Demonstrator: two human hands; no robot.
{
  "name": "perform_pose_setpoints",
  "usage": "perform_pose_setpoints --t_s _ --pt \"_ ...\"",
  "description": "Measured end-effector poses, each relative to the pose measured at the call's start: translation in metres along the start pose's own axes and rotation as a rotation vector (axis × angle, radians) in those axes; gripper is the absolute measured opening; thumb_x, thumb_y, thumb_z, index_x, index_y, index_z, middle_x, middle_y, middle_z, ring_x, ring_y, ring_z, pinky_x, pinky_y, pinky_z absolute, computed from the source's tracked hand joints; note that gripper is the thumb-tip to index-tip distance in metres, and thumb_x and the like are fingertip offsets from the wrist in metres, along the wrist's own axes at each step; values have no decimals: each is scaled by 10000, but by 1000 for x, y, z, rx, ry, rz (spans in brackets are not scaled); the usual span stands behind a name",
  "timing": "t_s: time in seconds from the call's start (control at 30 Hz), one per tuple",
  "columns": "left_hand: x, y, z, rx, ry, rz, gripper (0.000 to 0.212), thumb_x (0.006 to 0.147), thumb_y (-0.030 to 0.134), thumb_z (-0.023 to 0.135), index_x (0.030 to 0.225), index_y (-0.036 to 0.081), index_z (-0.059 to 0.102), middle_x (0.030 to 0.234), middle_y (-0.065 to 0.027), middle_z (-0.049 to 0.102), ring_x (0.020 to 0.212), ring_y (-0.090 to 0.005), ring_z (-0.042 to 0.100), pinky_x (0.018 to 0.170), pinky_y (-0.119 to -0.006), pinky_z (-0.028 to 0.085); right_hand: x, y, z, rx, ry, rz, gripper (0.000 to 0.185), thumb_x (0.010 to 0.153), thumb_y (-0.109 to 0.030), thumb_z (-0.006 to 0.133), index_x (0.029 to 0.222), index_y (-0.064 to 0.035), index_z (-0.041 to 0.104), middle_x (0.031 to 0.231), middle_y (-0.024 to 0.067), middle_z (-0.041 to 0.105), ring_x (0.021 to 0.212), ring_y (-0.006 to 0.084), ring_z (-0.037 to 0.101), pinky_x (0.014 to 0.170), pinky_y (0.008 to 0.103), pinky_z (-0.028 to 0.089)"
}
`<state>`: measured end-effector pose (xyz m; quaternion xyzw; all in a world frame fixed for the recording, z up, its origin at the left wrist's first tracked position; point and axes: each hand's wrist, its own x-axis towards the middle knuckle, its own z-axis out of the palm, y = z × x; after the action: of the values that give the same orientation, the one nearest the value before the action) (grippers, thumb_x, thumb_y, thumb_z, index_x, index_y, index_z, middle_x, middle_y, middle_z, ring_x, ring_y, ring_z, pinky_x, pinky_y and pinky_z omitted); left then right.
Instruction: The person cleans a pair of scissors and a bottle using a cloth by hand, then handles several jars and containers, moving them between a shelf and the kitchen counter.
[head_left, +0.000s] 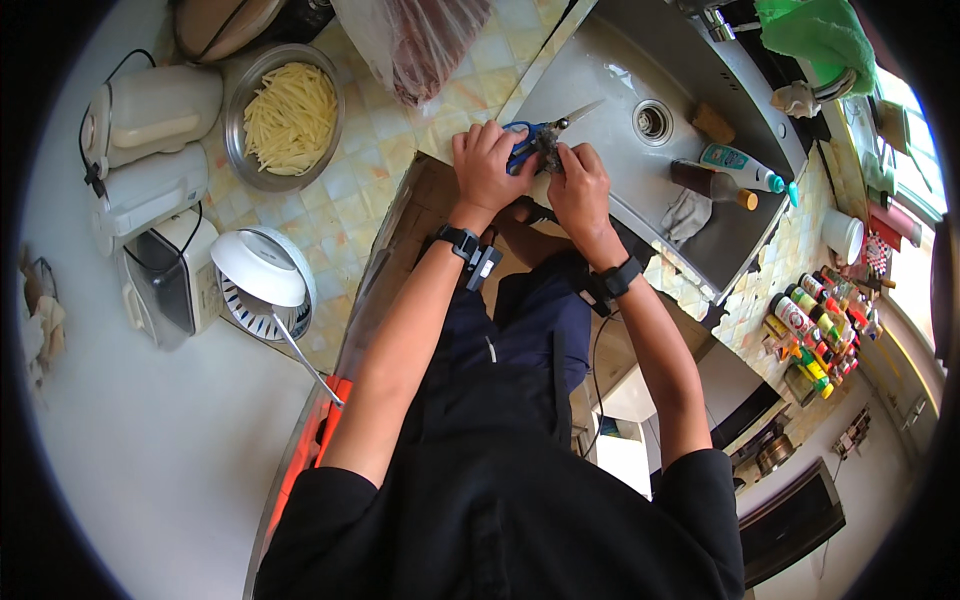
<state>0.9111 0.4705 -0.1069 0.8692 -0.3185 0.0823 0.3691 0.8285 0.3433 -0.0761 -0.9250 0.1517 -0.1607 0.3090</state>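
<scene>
My left hand (486, 169) grips the blue handles of a pair of scissors (529, 135) at the near left edge of a stainless-steel sink (611, 142). The blades point up and to the right over the basin, and look nearly closed. In my right hand (583, 187) is a dark grey wad that looks like a steel wool scrubber (550, 152). It is pressed against the scissors around the pivot and handle. My fingers hide part of the handles and part of the wad.
Inside the sink lie a brown sponge (712, 124), a dish-soap bottle (739, 165), a dark bottle (705, 182) and a grey cloth (687, 215). On the tiled counter stand a metal bowl (232, 120) of potato strips, bagged raw meat (424, 52) and stacked bowls (262, 270).
</scene>
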Motion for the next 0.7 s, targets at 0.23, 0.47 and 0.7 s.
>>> perform_pose_setpoints --t_s 0.23,0.47,0.7 --pt "2 -1 0 -21 -8 -11 281 662 244 791 895 139 675 860 -32 550 846 -260 542 770 -393 348 13 -2 1 -38 -47 -58 352 676 53 630 1022 -5 647 867 165 555 831 378 583 715 458 508" --pt "-2 -2 1 7 -61 -33 258 678 232 778 891 138 666 882 -33 567 875 -253 552 790 -398 350 44 -8 19 -1 22 -66 318 711 45 629 1018 -26 677 857 174 560 794 396 591 690 464 507" --pt "2 -1 -3 -7 -43 -5 258 694 256 784 891 136 668 869 -33 560 864 -258 544 780 -398 347 22 -5 14 -13 -20 5 220 702 0 639 920 -21 660 870 176 575 842 399 597 726 479 516"
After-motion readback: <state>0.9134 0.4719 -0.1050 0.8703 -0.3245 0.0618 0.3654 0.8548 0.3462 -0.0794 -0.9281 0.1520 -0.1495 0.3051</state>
